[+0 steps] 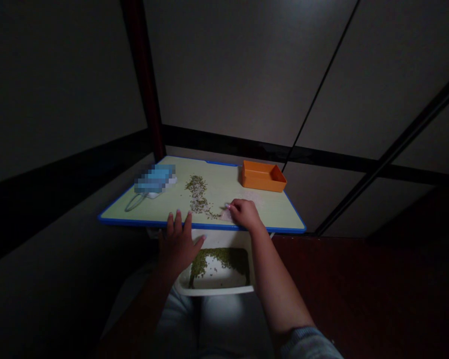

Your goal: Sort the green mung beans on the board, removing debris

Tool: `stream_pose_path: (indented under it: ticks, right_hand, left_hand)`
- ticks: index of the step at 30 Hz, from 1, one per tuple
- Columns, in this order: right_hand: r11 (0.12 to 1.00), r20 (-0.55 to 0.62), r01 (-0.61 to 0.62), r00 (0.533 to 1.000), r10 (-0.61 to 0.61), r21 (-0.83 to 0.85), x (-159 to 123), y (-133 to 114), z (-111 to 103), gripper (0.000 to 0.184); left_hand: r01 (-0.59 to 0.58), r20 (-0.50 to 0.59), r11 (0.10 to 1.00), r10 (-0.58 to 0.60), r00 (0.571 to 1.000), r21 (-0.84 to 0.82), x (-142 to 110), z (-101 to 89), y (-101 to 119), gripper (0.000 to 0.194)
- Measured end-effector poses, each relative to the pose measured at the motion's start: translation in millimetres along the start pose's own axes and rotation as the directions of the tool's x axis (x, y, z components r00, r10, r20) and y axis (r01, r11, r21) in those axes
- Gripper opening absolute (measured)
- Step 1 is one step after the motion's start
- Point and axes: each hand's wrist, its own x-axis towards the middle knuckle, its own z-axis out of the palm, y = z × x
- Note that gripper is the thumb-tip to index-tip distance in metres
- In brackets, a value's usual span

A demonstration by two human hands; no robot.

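My right hand [246,213] is closed in a pinch at the front of a small cream table [164,209] with a blue rim. Its fingers hold a thin, pale, pinkish flat piece [226,215] against the tabletop; its exact kind is unclear. Left of that piece lies a loose trail of small greenish-brown bits [198,194], too small to name. My left hand [177,247] is open, fingers spread, with its fingertips by the table's front edge. Between my forearms, below that edge, a white tub [224,290] holds similar green bits along its back and sides.
An orange open box [264,182] stands at the table's back right. On the left lies a blurred blue object [155,178] on a white base, with a looped cord or strap [134,202]. Grey panelled walls [239,75] rise behind and to the left.
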Motion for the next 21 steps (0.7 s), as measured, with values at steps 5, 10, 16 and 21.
stream_pose_path:
  ticks: [5,10,16,21]
  right_hand:
    - [0.997,0.015,-0.06,0.998,0.061,-0.051,0,0,-3,0.028]
    - [0.991,0.052,-0.006,0.999,0.013,-0.134,0,-12,-2,0.026]
    - [0.959,0.018,-0.028,0.999,0.035,-0.281,2,-20,2,0.029]
    - [0.945,-0.005,-0.109,0.994,0.113,-0.307,2,-15,-2,0.03]
  left_hand:
    - [0.005,0.004,1.0,-0.005,1.0,-0.009,0,0.0,0,0.075]
    - [0.004,0.003,1.0,-0.004,1.0,-0.006,0,-0.4,1,0.075]
    - [0.004,0.009,1.0,-0.004,1.0,0.0,0,-3.1,2,0.075]
    - [-0.001,0.008,1.0,0.001,1.0,0.003,0,-3.4,2,0.075]
